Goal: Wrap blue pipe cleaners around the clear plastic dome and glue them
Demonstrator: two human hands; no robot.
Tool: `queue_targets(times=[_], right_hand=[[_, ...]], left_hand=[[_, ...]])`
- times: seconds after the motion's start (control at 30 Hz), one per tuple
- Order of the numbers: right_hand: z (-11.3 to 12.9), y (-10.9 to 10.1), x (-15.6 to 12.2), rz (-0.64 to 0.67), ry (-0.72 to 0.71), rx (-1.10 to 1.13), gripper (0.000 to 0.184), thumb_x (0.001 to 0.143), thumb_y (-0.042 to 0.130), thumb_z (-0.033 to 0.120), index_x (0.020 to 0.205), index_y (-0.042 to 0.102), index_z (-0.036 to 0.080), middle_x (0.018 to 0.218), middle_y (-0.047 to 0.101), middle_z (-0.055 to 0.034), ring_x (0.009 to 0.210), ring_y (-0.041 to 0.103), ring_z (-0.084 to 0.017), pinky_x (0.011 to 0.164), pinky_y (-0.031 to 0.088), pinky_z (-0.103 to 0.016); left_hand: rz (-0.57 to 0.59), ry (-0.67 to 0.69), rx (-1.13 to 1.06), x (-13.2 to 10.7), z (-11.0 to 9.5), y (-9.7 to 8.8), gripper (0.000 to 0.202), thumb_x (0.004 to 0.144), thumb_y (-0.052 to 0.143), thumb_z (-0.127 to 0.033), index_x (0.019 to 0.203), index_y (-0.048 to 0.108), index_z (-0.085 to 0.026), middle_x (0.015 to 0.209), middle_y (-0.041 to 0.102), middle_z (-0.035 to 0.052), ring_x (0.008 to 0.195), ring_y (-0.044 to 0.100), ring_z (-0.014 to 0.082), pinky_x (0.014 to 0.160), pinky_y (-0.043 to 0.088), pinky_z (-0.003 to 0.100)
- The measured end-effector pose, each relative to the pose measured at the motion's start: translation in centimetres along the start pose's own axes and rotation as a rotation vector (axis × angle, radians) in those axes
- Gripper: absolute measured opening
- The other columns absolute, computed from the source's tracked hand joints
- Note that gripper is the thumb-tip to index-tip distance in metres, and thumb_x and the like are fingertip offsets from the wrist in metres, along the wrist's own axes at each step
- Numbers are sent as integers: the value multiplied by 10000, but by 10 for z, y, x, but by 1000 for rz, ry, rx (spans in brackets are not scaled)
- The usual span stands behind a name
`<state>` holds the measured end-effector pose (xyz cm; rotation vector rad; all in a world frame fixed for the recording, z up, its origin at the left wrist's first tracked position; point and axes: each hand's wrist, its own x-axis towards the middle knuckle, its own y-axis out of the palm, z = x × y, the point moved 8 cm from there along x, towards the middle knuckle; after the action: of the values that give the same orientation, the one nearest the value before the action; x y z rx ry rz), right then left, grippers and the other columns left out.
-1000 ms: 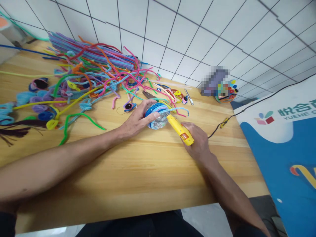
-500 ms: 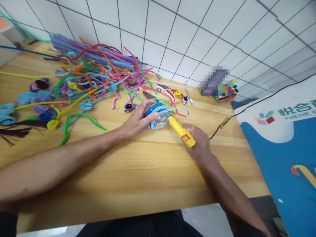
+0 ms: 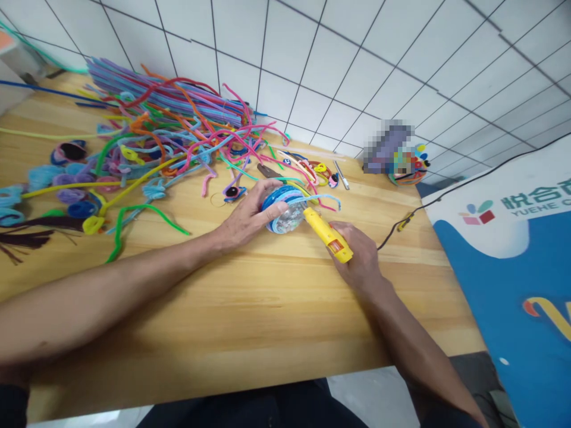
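My left hand (image 3: 243,220) grips a clear round ball (image 3: 285,219) wrapped on top with blue and purple pipe cleaners, steadying it on the wooden table (image 3: 250,309). My right hand (image 3: 359,255) is closed round a yellow glue gun (image 3: 327,233). The gun's nozzle touches the right side of the ball. A light blue pipe cleaner end (image 3: 323,199) sticks out from the ball towards the right.
A big tangle of coloured pipe cleaners (image 3: 165,128) covers the table's back left, with coiled pieces (image 3: 66,196) at the left. Small craft pieces and pliers (image 3: 312,169) lie behind the ball. A black cord (image 3: 450,193) runs right. A blue-white banner (image 3: 513,267) stands at the right.
Almost nothing has changed. My right hand and the glue gun have shifted very slightly at the ball's right side; my left hand keeps its hold.
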<state>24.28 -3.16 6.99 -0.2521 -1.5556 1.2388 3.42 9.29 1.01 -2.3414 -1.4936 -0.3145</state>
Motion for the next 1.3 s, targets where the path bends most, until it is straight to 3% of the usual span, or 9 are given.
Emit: queue_targets(times=[0.47, 1.3], right_hand=[[3, 0, 1, -8, -12, -1, 283, 1087, 568, 264, 1357, 648, 243, 1157, 851, -113, 987, 838, -275, 784, 669, -397], [7, -3, 2, -17, -38, 15, 288, 1097, 574, 267, 1373, 649, 233, 1168, 848, -104, 982, 825, -255, 779, 647, -372]], left_hand=[[14, -8, 6, -1, -2, 0, 605, 1021, 659, -706, 1448, 572, -286, 1445, 661, 105, 1322, 644, 325, 1181, 520, 563], [26, 8, 3, 1, -2, -1, 589, 1023, 673, -682, 1447, 580, -284, 1449, 672, 95, 1316, 662, 320, 1154, 548, 519]])
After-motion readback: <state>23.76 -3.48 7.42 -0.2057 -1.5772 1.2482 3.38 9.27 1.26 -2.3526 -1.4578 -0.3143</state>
